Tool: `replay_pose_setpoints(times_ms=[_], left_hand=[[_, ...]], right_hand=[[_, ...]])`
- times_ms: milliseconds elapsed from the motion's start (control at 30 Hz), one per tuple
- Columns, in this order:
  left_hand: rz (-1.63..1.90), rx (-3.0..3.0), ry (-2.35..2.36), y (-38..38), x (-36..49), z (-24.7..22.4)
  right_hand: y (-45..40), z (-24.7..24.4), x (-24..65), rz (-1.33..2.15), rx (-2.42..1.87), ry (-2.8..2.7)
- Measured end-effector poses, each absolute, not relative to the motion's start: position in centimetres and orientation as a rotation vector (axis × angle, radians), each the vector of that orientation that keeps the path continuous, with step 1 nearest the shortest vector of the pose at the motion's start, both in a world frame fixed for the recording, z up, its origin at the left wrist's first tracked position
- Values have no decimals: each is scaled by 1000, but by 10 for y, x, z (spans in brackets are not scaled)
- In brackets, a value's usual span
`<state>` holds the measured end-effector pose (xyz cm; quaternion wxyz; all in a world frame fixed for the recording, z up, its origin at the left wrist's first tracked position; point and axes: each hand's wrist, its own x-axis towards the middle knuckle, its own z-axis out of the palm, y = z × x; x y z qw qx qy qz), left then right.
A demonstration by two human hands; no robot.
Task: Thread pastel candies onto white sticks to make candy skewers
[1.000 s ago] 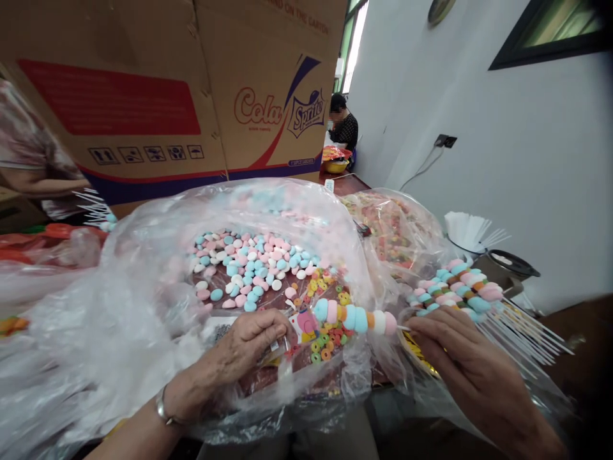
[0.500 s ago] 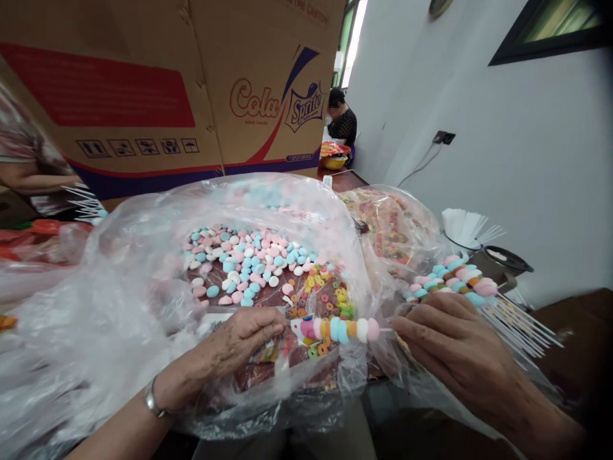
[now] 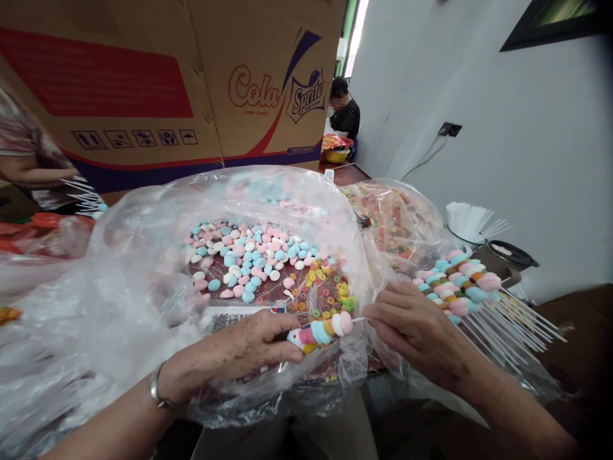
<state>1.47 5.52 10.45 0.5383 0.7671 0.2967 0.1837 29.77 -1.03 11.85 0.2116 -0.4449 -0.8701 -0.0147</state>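
Right hand — thumb and fingertips pinched on the bare white stick of one candy skewer, just past its endmost pink piece.

Left hand, metal bracelet at the wrist — thumb below and fingers above, gripping a small printed sleeve. How firmly, cannot tell.

Candy skewer, one: between the two hands, over the near edge of the spread candy, slightly tilted. Pink, white, orange and blue pieces in a row; far end at the sleeve, near end outside it.

Step in hand, by judgement: feeding the skewer into the sleeve. The next move calls for a straight push along the stick, with the sleeve mouth held wide so that no soft piece catches the film.

Beyond the hands: loose pink, blue and white candies, flat and rounded; coloured rings just beside them; both within a large clear bag.

Right side: a stack of loaded skewers, sticks toward the wearer; a bundle of white sticks; a dark lidded jug; a second bag of rings.

Outermost: a tall printed carton; one co-worker left, another far back.
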Motion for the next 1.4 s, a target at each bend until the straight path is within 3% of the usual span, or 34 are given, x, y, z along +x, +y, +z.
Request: replay_pose_setpoints(times_ms=[100,400,700,967,1200,1400], left_hand=[[227,1791,636,56,20,93],[419,1919,629,56,19,74],[437,1981,655,51,37,69],[410,1633,739,55,40,83],[676,1398,900,50,43,81],[701,1428,1025,43,45,81]], right_hand=[[-5,118,296,38,-1238,-2400],[-1,123,282,193,-1227,-2505],[15,97,255,83,-1078,-2599],[28,110,252,-31,-956,-2641],[34,125,258,-48,-1156,-2359],[35,109,243,243,-1108,-2270]])
